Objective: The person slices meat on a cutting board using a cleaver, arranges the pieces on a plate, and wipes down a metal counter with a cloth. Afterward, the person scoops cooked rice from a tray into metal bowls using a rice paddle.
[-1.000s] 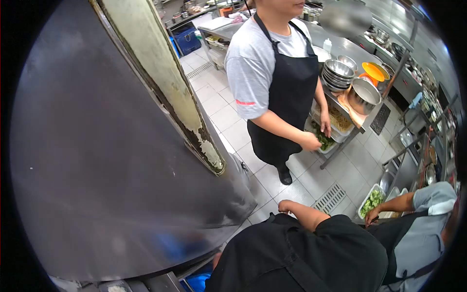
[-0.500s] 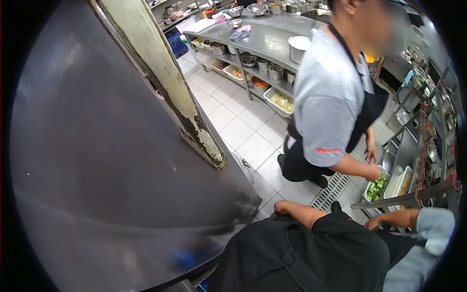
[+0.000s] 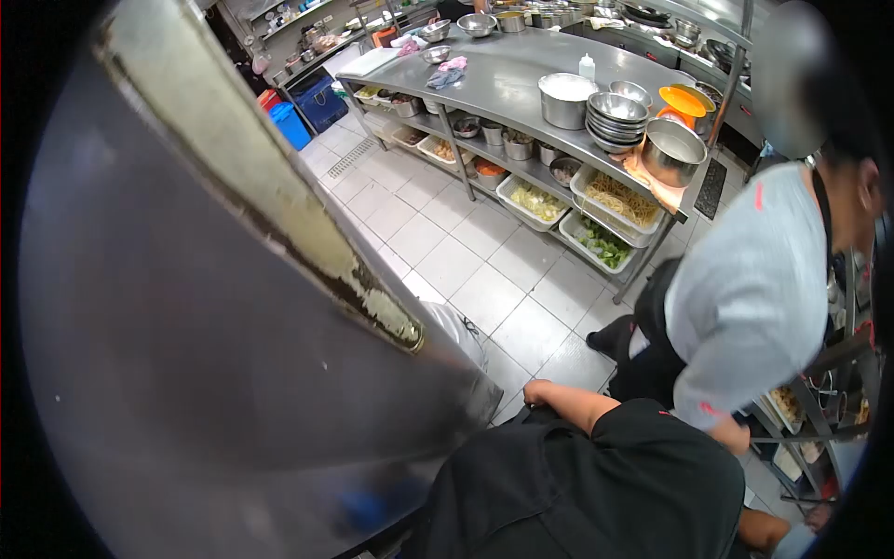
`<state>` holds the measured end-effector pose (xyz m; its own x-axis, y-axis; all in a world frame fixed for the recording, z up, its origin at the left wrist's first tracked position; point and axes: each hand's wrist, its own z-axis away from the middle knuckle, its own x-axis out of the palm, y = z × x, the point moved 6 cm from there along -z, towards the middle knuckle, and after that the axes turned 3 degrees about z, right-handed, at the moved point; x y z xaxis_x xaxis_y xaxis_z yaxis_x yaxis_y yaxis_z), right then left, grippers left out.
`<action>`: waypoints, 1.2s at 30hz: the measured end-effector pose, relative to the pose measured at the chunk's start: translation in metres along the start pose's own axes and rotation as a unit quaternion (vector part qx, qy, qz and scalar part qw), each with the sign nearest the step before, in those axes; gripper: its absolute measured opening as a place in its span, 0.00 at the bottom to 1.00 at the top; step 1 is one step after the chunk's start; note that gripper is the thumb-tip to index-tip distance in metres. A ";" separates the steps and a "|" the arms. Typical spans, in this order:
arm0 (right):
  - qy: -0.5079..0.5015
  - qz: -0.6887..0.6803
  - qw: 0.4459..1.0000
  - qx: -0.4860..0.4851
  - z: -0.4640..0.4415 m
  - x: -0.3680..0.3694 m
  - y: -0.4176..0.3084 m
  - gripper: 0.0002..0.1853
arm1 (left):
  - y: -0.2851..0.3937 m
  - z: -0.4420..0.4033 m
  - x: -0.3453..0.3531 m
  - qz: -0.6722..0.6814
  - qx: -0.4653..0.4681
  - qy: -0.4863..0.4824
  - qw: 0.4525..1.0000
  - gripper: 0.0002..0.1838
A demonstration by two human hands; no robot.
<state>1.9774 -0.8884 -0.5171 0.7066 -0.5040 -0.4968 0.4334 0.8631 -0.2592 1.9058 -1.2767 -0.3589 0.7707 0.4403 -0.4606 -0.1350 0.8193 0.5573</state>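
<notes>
My right hand (image 3: 535, 391) is in front of my black clothing (image 3: 587, 484), beside the lower edge of the large grey metal panel (image 3: 214, 373). Its fingers look curled closed, and whatever they may hold is hidden. The forearm reaches in from the right, out of a black short sleeve. My left hand is out of sight. A worn, pale strip (image 3: 261, 177) with chipped paint runs diagonally down the panel.
A co-worker in a grey shirt (image 3: 754, 279) bends at the right, near a metal rack (image 3: 852, 349). Another person's arm (image 3: 764, 528) shows at lower right. Beyond the tiled floor (image 3: 466, 279), a steel table (image 3: 503, 70) carries bowls, pots and food trays.
The grey-shirted co-worker has moved from the table to the right side and turned, uncovering the table and its shelves. The other person's arm is lower in view. My right hand has hardly moved.
</notes>
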 end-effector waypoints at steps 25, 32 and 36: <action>0.188 -0.150 0.968 -0.074 -0.053 -0.427 0.244 0.15 | 0.351 -0.324 0.028 -0.014 -0.013 -0.067 0.998 0.17; 0.138 -0.297 0.930 -0.167 -0.112 -0.518 0.206 0.15 | 0.362 -0.426 -0.035 0.033 -0.055 -0.074 0.995 0.17; 0.046 -0.309 0.932 -0.184 -0.124 -0.565 0.180 0.15 | 0.340 -0.509 -0.101 0.071 -0.094 -0.083 0.990 0.17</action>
<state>1.5874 -0.4442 -0.3858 0.3271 -0.9184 -0.2228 0.5078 0.3697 -0.7781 1.4653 -0.8558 -0.4744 0.8257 0.5014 -0.2586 -0.3498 0.8146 0.4628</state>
